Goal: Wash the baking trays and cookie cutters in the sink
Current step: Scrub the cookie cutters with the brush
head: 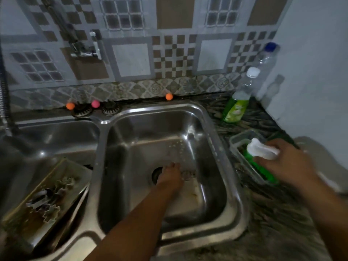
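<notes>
Two baking trays (40,202) lean stacked in the left basin, and several metal cookie cutters (49,210) lie on the top one. My left hand (170,177) reaches down into the right sink basin (211,129), fingers by the drain (156,175). A small round metal piece (186,175) sits right beside those fingers; blur hides whether they hold it. My right hand (288,162) grips a green dish soap bottle (261,166) with a white cap. That bottle lies in a clear plastic container (238,143) on the counter to the right.
A second green soap bottle (235,109) and two clear plastic bottles (263,61) stand at the back right corner. The tap (85,48) is mounted on the tiled wall above the left basin. Small orange and pink balls (169,96) rest along the back ledge.
</notes>
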